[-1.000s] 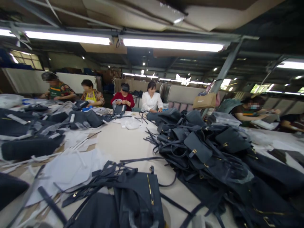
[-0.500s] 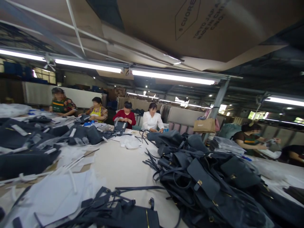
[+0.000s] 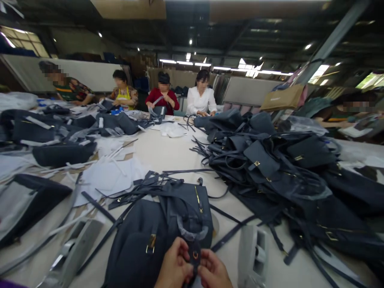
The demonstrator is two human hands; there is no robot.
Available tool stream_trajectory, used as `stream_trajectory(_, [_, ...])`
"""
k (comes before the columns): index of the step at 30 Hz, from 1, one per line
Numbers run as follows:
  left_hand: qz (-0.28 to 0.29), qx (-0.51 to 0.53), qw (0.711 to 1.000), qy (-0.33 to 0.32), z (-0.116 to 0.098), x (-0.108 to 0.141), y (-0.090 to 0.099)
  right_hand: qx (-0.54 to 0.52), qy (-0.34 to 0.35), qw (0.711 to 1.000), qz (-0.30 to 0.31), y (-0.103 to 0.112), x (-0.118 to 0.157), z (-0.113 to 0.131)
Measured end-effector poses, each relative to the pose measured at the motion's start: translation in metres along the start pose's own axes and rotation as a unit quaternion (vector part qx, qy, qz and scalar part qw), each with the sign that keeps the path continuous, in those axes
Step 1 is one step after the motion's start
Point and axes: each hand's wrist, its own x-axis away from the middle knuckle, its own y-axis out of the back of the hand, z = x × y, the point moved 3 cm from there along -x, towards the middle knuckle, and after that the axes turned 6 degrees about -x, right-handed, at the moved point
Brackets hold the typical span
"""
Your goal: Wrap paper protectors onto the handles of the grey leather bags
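Two dark navy bags lie at the near middle of the table: one with a gold buckle (image 3: 138,240), the other with a gold zip (image 3: 201,200). My left hand (image 3: 175,262) pinches the left edge of a dark strap tab (image 3: 195,253) that carries a small gold-coloured ring. On the tab's other side, my right hand (image 3: 213,268) has its fingers closed on the right edge. Just above the fingers, a handle wrapped in clear plastic (image 3: 192,232) arches over the bag.
Grey tape dispensers stand to the left (image 3: 75,252) and right (image 3: 253,256). A large heap of navy bags (image 3: 288,172) fills the right side. White paper sheets (image 3: 105,176) and more bags lie left. Several people sit across the table.
The view has tilted down. Both my hands have come into view, holding the strap tab, and the near bags and tape dispensers now show.
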Motion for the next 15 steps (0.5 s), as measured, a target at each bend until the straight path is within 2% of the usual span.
stream_trajectory(2, [-0.010, -0.097, 0.987, -0.124, -0.014, 0.008, 0.003, -0.047, -0.016, 0.998, -0.025, -0.001, 0.004, 0.002])
stream_trajectory(5, [0.027, -0.245, 0.927, -0.283, -0.033, 0.020, 0.005, -0.076, -0.012, 0.995, -0.060, -0.004, 0.008, 0.014])
stream_trajectory(7, [0.051, -0.307, 0.891, -0.331, -0.035, 0.021, 0.004, -0.064, 0.001, 0.996, -0.064, -0.006, 0.009, 0.020])
stream_trajectory(9, [0.047, -0.364, 0.858, -0.358, -0.033, 0.018, 0.003, -0.044, 0.013, 0.997, -0.058, -0.007, 0.009, 0.020])
stream_trajectory(12, [-0.007, -0.452, 0.789, -0.416, -0.031, 0.014, 0.000, -0.021, 0.028, 0.998, -0.050, -0.008, 0.006, 0.017])
stream_trajectory(15, [-0.050, -0.513, 0.707, -0.483, -0.036, 0.015, -0.008, 0.016, 0.062, 0.995, -0.081, -0.007, 0.007, 0.018])
